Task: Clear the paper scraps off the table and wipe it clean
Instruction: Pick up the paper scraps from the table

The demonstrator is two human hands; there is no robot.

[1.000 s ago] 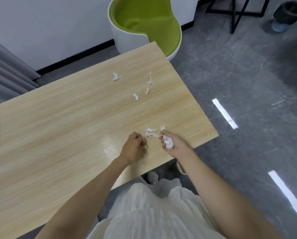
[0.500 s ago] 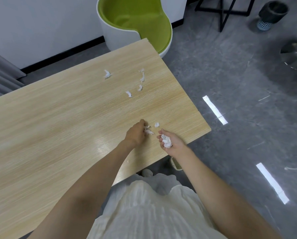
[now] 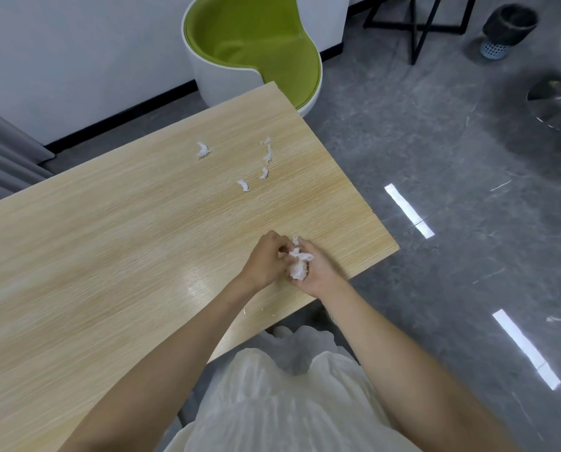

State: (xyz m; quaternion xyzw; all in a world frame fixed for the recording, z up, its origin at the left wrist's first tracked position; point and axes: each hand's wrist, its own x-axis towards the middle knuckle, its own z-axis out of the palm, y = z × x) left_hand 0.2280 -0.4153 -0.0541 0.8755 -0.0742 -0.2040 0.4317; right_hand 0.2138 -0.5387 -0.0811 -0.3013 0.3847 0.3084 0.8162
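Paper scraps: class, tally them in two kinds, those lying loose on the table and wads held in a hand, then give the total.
Loose paper scraps on the far part of the table: 5
Paper wad held in the right hand: 1
Total: 6

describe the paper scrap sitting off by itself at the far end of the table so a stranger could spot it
Start on the wooden table, at its far end by the green chair. Several white scraps lie there, most strung in a line near the right edge. The lone scrap sits well left of that line, touching none, closest to the wall.
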